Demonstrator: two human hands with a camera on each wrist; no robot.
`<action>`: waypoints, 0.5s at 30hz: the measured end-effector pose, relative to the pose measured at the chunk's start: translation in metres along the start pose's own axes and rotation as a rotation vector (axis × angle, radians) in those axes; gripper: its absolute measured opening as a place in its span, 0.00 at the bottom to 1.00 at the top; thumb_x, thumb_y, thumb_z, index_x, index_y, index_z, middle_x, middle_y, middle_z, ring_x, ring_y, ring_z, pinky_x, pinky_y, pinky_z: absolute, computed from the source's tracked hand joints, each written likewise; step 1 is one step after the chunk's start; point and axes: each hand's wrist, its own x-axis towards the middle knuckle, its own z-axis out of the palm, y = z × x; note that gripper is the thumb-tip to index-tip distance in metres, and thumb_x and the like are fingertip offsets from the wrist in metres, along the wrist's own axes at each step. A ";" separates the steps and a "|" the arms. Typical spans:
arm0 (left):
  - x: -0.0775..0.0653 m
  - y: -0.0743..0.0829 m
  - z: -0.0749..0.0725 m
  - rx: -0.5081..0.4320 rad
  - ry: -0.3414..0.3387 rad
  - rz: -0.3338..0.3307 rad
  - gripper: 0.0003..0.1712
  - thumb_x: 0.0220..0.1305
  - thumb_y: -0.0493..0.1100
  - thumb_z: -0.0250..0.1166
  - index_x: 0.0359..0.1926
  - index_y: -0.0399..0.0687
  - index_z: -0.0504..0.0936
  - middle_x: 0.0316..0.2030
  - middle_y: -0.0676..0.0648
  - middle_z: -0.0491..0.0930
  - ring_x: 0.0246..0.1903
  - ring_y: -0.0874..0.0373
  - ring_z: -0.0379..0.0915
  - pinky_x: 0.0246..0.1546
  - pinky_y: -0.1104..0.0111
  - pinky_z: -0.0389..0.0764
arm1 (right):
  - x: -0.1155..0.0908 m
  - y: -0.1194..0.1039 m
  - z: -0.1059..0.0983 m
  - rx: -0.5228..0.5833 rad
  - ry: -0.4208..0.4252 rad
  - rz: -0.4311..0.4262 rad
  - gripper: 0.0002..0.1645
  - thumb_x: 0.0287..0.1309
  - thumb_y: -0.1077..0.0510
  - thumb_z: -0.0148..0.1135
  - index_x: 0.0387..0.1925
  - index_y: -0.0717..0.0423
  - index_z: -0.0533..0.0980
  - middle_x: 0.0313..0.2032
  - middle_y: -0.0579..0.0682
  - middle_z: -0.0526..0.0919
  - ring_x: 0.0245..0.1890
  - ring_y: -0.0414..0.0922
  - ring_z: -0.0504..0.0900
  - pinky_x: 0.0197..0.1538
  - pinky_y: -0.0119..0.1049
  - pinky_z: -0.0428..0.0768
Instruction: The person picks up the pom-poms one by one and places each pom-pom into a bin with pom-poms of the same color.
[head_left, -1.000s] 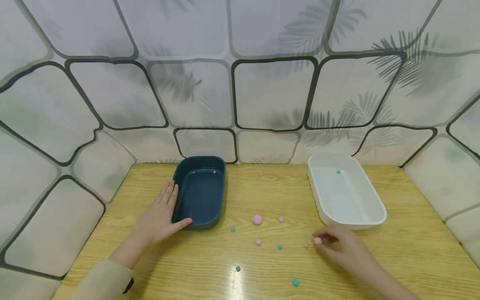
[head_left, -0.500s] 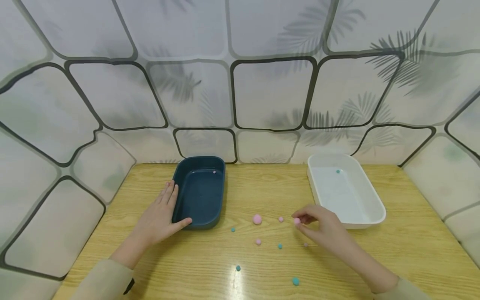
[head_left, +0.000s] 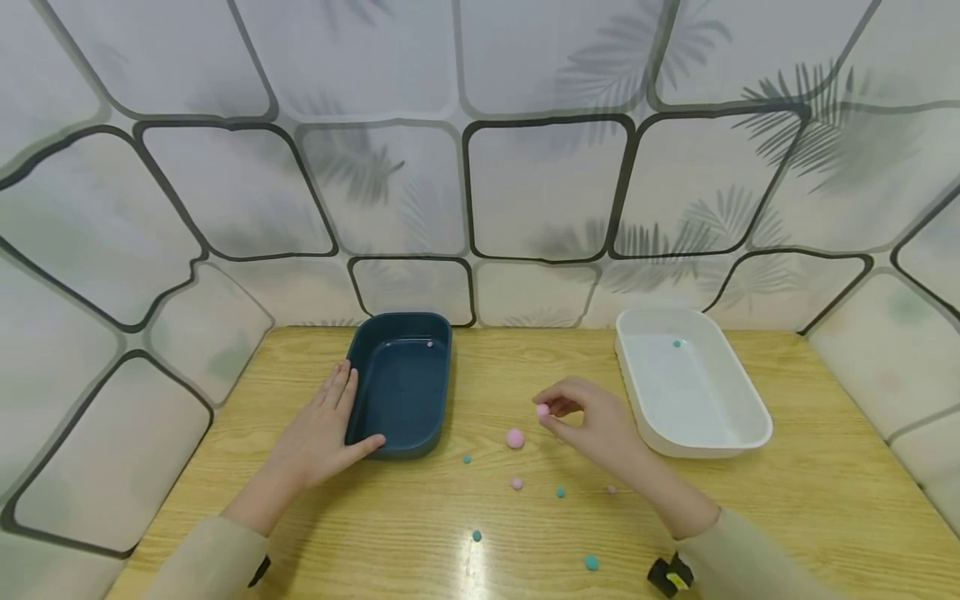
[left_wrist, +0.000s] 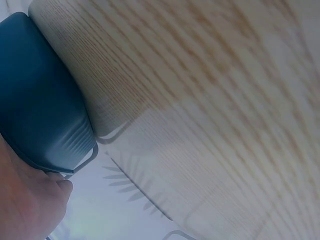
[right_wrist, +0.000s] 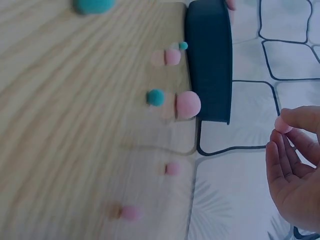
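Note:
My right hand pinches a small pink ball between thumb and fingertips, raised over the wooden table between two trays. In the right wrist view the same pink ball shows at the fingertips. With straight fingers along its left side and the thumb at its near rim, my left hand rests against a dark blue tray. One tiny pink ball lies inside that tray. The left wrist view shows the blue tray's outer wall beside the hand.
A white tray stands at the right, with a small teal ball in it. Loose on the table are a larger pink ball, smaller pink ones, and several teal balls, such as a teal ball near the front. A patterned cloth wall encloses the back.
My right hand has carried the pink ball up and to the left, from in front of the white tray toward the middle. My left hand has stayed at the blue tray.

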 end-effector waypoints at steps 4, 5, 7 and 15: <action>0.000 0.000 0.000 -0.003 -0.003 -0.002 0.65 0.70 0.71 0.63 0.82 0.26 0.48 0.83 0.27 0.43 0.83 0.30 0.43 0.80 0.40 0.59 | 0.015 -0.007 0.009 0.043 -0.015 0.020 0.11 0.64 0.64 0.74 0.48 0.54 0.87 0.43 0.47 0.89 0.42 0.43 0.89 0.51 0.40 0.90; 0.000 0.000 0.001 -0.002 -0.002 -0.001 0.65 0.70 0.71 0.63 0.82 0.26 0.48 0.83 0.27 0.43 0.83 0.30 0.44 0.80 0.40 0.59 | 0.019 -0.009 0.012 0.059 -0.021 0.024 0.11 0.65 0.64 0.74 0.48 0.55 0.87 0.43 0.47 0.89 0.43 0.44 0.89 0.52 0.40 0.90; 0.001 0.000 0.001 -0.002 0.000 0.000 0.65 0.70 0.71 0.63 0.82 0.26 0.48 0.83 0.27 0.44 0.83 0.30 0.44 0.80 0.40 0.59 | 0.027 -0.013 0.017 0.086 -0.024 0.023 0.11 0.64 0.65 0.74 0.48 0.56 0.87 0.44 0.49 0.89 0.43 0.45 0.89 0.52 0.41 0.90; 0.001 -0.002 0.002 0.000 -0.001 -0.004 0.65 0.70 0.71 0.63 0.82 0.25 0.48 0.83 0.27 0.43 0.83 0.30 0.44 0.80 0.40 0.59 | 0.056 -0.027 0.039 0.159 -0.031 -0.006 0.11 0.65 0.65 0.73 0.49 0.61 0.86 0.45 0.55 0.90 0.43 0.49 0.90 0.51 0.41 0.90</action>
